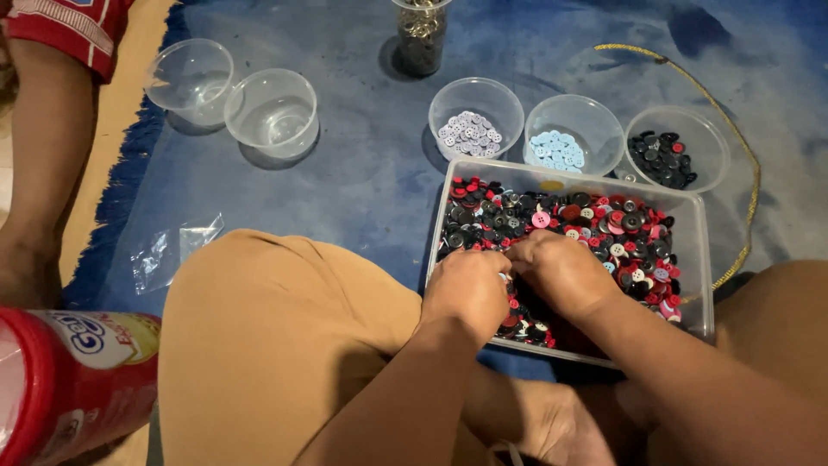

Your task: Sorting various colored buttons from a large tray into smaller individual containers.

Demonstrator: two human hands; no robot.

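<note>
A blue rug point(362, 173) covers most of the floor and carries everything here, its fringed edge running down the left beside a strip of tan flooring. The person sits on it with a knee in tan cloth point(276, 345) drawn up, so the clear rectangular tub point(699, 259) of mixed buttons point(604, 229) lies just in front of the lap, within easy reach of both hands. The red, black, pink and white buttons fill the tub in a loose heap. The left hand point(466, 289) and the right hand point(561, 272) rest knuckles-up in the near part of the heap, touching each other; their fingers are curled down into the buttons, so I cannot tell whether either grip is closed on anything or only raking. Just beyond the tub's far wall stand three round clear bowls in a row, close enough for a short reach: one with pale lilac buttons point(470, 134), one with light blue buttons point(556, 148), one with mostly black buttons point(662, 157). Two empty clear bowls point(233, 99) sit touching each other well to the left. A tall clear cup point(421, 34) of small dark pieces is cut off at the top edge. A gold cord point(742, 138) curves round the right side, its lower end hidden behind the tub. A crumpled clear bag point(172, 250) lies near the knee. A red canister point(69, 380) is cropped at lower left, and another person's limb point(43, 155) at upper left.
</note>
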